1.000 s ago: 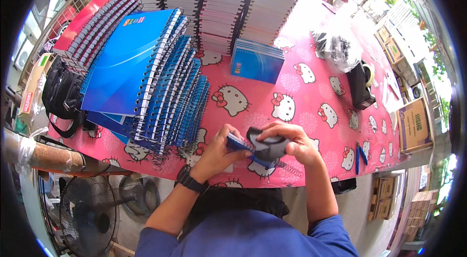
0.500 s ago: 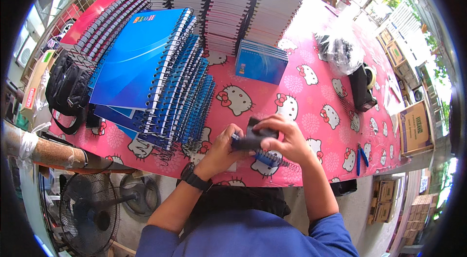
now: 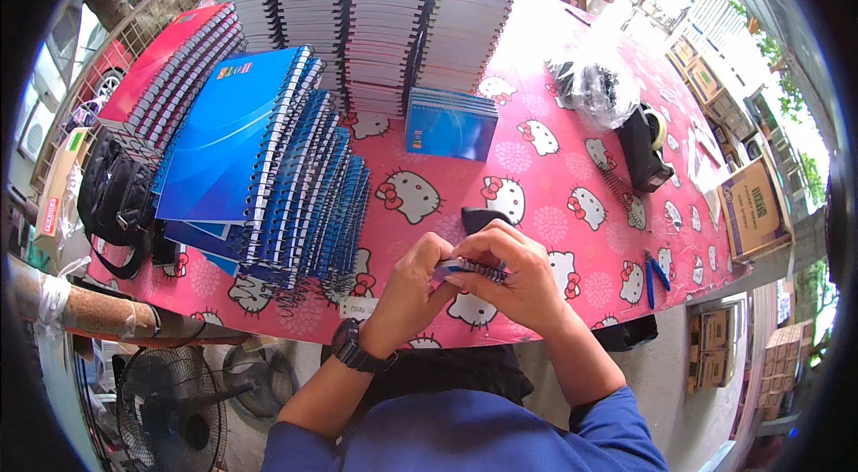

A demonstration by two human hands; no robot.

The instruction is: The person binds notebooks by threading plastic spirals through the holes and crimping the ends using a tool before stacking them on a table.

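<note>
Both of my hands meet close to the table's near edge around a small spiral notebook (image 3: 475,269), its coil edge turned up. My left hand (image 3: 413,286) pinches its left end between thumb and fingers, a black watch (image 3: 350,347) on that wrist. My right hand (image 3: 518,273) grips the coil side with thumb and bent fingers. Most of the notebook is hidden by the fingers. Just beyond the right hand lies a dark object (image 3: 483,218), partly covered; its kind cannot be made out. Farther off stands a small stack of blue spiral notebooks (image 3: 450,125).
Large blue spiral notebooks (image 3: 228,146) pile up at left, with red ones (image 3: 170,70) behind. Tall bound stacks (image 3: 384,25) rise at the back. Rightward are a plastic bag (image 3: 597,96) of black stuff, a tape dispenser (image 3: 645,150) and blue-handled pliers (image 3: 655,280) on the pink tablecloth (image 3: 545,222).
The dark object that was between my hands now lies on the table beyond them. Both hands have closed on the small notebook, and its loose trailing coil no longer shows. The view has shifted slightly.
</note>
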